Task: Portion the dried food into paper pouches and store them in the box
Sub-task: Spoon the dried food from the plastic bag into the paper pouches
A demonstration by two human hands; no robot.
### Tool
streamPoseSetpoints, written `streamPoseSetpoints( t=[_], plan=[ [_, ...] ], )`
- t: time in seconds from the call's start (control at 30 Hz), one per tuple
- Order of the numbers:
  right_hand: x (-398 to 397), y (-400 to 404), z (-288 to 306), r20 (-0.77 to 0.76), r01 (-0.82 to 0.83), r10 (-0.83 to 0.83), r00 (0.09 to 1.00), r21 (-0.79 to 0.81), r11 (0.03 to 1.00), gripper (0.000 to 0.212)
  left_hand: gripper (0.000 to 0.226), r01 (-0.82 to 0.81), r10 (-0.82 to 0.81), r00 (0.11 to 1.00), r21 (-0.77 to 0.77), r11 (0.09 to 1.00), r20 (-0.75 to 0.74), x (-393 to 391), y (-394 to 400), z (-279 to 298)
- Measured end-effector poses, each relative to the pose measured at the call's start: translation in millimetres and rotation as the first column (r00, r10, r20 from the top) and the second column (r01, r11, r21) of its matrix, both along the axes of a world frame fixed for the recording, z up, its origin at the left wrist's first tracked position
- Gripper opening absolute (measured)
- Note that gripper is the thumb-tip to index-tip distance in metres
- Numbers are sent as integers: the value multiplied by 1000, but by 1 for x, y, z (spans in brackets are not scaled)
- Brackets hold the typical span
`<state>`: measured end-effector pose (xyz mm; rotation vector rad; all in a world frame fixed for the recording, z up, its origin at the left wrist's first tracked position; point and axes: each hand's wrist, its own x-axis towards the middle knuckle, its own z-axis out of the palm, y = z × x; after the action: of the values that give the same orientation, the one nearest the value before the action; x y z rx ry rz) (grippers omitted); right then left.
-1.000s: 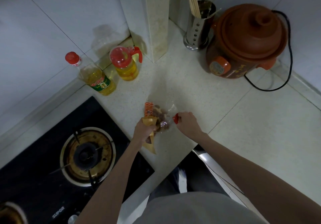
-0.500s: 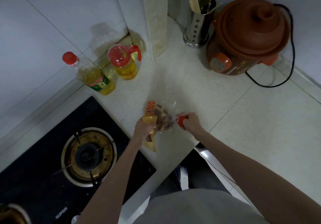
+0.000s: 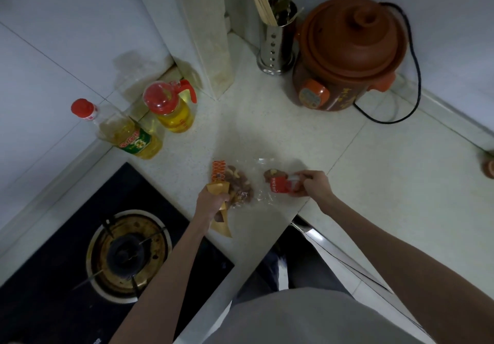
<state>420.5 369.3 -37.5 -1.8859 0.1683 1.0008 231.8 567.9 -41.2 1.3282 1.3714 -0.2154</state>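
A clear plastic bag (image 3: pixel 256 196) with brown dried food (image 3: pixel 239 186) lies on the pale counter near its front edge. My left hand (image 3: pixel 211 200) is shut on a yellow-brown paper pouch (image 3: pixel 220 219), whose open top sits against the food. An orange patterned packet (image 3: pixel 218 170) lies just beyond it. My right hand (image 3: pixel 315 184) grips a small red scoop (image 3: pixel 279 184) with a few food pieces (image 3: pixel 271 174) on it, to the right of the bag. No box is visible.
A black gas hob (image 3: pixel 115 253) lies left of the pouch. Two oil bottles (image 3: pixel 128 135) (image 3: pixel 171 108) stand at the back left. A steel chopstick holder (image 3: pixel 278 36) and a brown clay cooker (image 3: pixel 347 55) with a black cord stand at the back.
My right hand has pulled the red scoop out of the bag to the right, now with food on it. My left hand keeps its hold on the pouch.
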Motion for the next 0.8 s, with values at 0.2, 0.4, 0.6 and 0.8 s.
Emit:
streamPoseSetpoints(
  t=[0.2, 0.4, 0.6, 0.8],
  plan=[
    [14, -29, 2, 27, 65, -63, 998, -62, 996, 29, 31, 29, -29, 1000, 5, 1000, -6, 1, -3, 5],
    [26, -56, 15, 53, 91, -87, 995, -85, 992, 35, 39, 29, -32, 999, 129, 991, 17, 2, -5, 10],
    [39, -65, 54, 100, 34, -27, 995, -65, 997, 29, 58, 171, -228, 971, 453, 875, 73, 10, -29, 38],
    [47, -40, 143, 163, -244, 242, 956, -8, 970, 34, 37, 198, -395, 872, 532, 823, 287, 44, -45, 87]
  ],
)
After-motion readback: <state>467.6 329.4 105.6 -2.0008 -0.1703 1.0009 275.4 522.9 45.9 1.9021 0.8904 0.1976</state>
